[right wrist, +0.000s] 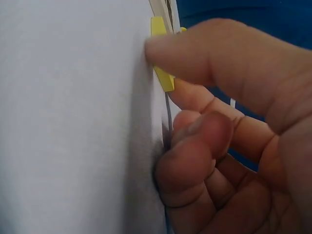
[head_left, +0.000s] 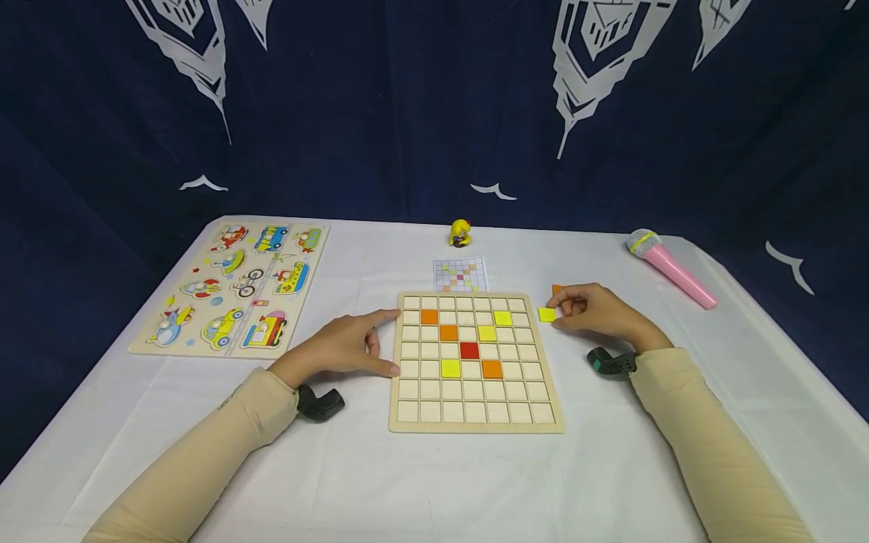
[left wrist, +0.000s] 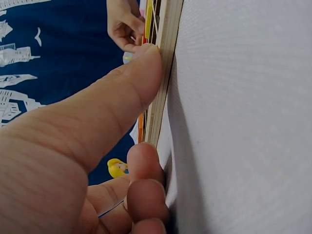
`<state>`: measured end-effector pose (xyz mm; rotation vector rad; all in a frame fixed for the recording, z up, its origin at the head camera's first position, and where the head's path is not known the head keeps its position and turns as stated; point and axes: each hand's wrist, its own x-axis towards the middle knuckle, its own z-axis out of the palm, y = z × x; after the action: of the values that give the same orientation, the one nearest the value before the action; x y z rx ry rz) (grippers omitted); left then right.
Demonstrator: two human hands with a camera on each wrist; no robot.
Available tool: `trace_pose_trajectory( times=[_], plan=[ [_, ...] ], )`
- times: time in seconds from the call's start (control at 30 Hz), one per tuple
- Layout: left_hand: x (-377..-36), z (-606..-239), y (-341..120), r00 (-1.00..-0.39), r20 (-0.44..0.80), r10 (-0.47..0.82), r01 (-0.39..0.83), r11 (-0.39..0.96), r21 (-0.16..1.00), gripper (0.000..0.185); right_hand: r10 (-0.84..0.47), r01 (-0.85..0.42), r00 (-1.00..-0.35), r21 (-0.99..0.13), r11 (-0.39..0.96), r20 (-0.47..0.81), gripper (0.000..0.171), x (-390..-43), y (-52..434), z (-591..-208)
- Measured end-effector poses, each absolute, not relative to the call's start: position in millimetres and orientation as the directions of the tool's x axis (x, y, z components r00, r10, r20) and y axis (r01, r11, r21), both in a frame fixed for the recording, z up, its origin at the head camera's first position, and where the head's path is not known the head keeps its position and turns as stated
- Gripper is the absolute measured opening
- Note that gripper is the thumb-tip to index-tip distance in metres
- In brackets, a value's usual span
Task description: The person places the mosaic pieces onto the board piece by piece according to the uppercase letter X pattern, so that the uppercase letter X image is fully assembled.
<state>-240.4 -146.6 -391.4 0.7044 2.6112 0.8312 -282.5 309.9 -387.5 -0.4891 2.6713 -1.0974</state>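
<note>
Yellow tile (head_left: 547, 314): a small flat square, right of centre in the head view, just off the right edge of the grid board (head_left: 475, 422), level with the board's second row. The right hand (head_left: 597, 313) pinches it between thumb and forefinger; the other fingers are curled under. The tile lies nearly flat over the white tablecloth (head_left: 421, 483), its sides roughly parallel to the board's. Being square, it has no long axis.

The right wrist view shows the same tile (right wrist: 162, 53) edge-on at top centre, a thin yellow slab with the fingertip (right wrist: 168, 56) pressed on it. Whether it rests on the cloth cannot be told from either view.

An orange tile (head_left: 557, 289) shows partly behind the right hand's fingers, in the head view only.

The left hand (head_left: 339, 348) sits at the board's left edge, thumb and forefinger spread and straight against the frame. The left wrist view confirms contact: the thumb (left wrist: 141, 78) lies flat on the wooden rim (left wrist: 163, 73), which the head view leaves unclear.

The board holds six coloured tiles: two orange, three yellow, one red near the middle.

Behind the board: a pattern card (head_left: 460, 274), then a small yellow figure (head_left: 459, 233). Upper left: a vehicle puzzle (head_left: 234, 286). Upper right: a pink microphone (head_left: 668, 268). Dark blue drape behind.
</note>
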Motion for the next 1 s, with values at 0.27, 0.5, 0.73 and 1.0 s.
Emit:
trace_pose_trajectory(
  times=[0.27,0.5,0.73,1.0],
  plan=[
    [-241,-393,-148,-0.829,-0.132,0.544,0.368,0.707,0.604,0.101,-0.371,-0.22,-0.927,-0.71,0.669,-0.062,0.029,-281,309,-385],
    [-241,-392,-147,-0.828,-0.136,0.544,0.366,0.708,0.603,0.101,-0.406,-0.282,-0.914,-0.691,0.665,-0.019,0.023,-278,302,-378],
    [-242,-392,-148,-0.829,-0.133,0.544,0.366,0.706,0.606,0.101,-0.457,-0.351,-0.889,-0.672,0.652,0.022,0.02,-269,282,-365],
    [-241,-392,-147,-0.831,-0.139,0.539,0.357,0.708,0.609,0.101,-0.532,-0.421,-0.846,-0.659,0.623,0.038,0.022,-257,253,-359]
  ],
)
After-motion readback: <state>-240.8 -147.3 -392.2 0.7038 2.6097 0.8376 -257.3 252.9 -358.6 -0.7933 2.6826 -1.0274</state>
